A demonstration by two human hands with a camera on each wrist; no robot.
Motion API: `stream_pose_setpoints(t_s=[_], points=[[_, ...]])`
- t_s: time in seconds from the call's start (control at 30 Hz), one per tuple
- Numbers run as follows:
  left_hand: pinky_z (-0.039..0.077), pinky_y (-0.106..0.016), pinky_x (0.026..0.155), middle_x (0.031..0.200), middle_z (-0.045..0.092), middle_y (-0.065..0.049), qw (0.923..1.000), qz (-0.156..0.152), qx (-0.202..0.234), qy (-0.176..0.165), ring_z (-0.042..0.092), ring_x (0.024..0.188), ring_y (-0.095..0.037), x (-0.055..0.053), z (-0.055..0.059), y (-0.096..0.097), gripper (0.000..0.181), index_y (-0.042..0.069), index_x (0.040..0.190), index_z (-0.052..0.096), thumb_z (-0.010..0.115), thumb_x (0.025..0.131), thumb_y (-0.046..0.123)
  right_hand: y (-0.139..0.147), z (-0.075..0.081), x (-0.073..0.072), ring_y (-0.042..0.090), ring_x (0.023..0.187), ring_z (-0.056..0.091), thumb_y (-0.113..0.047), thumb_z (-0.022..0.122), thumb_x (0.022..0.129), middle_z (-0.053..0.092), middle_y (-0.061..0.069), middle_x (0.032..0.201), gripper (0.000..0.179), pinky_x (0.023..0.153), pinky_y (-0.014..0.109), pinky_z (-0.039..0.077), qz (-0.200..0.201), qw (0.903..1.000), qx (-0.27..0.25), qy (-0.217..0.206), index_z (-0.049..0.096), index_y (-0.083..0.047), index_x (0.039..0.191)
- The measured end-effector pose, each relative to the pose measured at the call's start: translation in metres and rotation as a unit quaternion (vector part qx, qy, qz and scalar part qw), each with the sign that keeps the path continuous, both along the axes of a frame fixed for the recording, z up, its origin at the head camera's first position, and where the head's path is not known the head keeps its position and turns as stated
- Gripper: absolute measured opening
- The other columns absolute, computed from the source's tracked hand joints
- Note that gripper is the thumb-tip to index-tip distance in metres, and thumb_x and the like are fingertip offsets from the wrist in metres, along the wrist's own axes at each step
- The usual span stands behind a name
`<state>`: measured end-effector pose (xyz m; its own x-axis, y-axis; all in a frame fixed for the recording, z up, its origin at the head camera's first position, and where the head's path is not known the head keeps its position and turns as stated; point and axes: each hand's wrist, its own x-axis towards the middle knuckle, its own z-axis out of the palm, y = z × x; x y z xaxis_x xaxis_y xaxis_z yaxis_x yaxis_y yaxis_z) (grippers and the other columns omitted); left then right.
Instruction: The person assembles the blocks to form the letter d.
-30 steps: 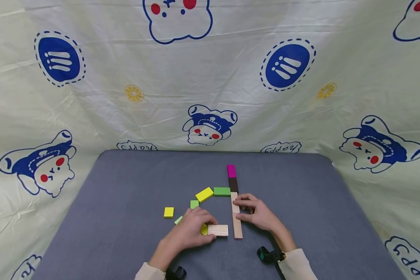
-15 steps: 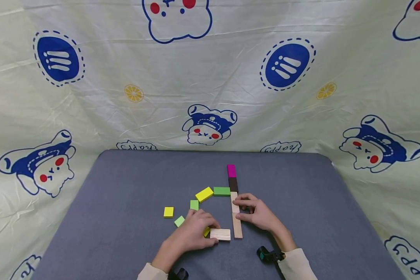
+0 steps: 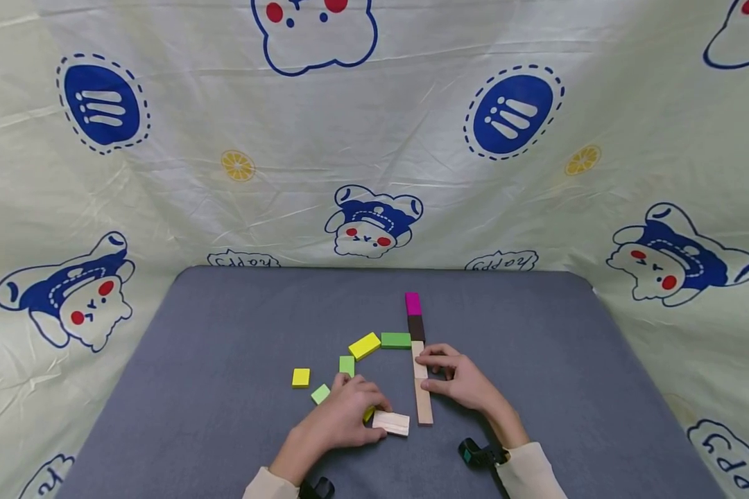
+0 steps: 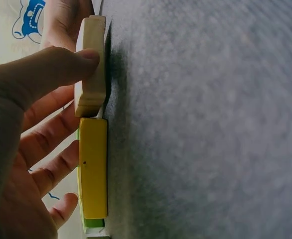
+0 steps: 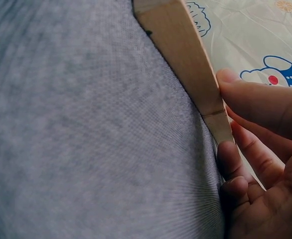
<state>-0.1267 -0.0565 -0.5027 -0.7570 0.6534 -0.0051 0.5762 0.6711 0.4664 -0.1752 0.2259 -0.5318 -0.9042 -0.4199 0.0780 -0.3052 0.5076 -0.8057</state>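
Observation:
A plain wooden block (image 3: pixel 392 423) is pinched by my left hand (image 3: pixel 346 416), with the thumb on its near side and fingers behind it. In the left wrist view, its end is right at the end of a yellow block (image 4: pixel 93 167). My right hand (image 3: pixel 458 378) rests its thumb and index fingertips on two plain wooden blocks (image 3: pixel 423 405) laid end to end. Beyond these, a dark brown block (image 3: pixel 415 328) and a magenta block (image 3: pixel 413 303) continue the straight line. A green block (image 3: pixel 396 340) meets this line from the left.
A yellow block (image 3: pixel 365 346) and light green blocks (image 3: pixel 320 394) curve leftward from the green one, partly behind my left hand. A yellow square block (image 3: pixel 301 378) lies apart at the left. The grey tabletop (image 3: pixel 237 326) ends at a printed cloth backdrop (image 3: pixel 374 125).
The wooden block in my left hand has moved toward me and turned slightly, its right end now nearer me. More of a light green block shows. My right hand stays put.

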Motion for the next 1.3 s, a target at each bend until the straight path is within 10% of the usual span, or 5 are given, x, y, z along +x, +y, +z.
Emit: stream_pose_setpoints(t_s=[1.3], points=[[0.034,-0.056,0.102,0.108,0.07,0.016,0.9994,-0.019,-0.031,0.002,0.058,0.109,-0.01,0.0007,0.0026,-0.006,0.025,0.031,0.11,0.078,0.081,0.086,0.039,0.0005,-0.001,0.0,0.018,0.097,0.057,-0.023,0.081,0.09,0.062,0.011,0.13,0.042,0.079,0.027,0.046,0.01,0.9998,-0.015,0.004,0.073,-0.007,0.127]])
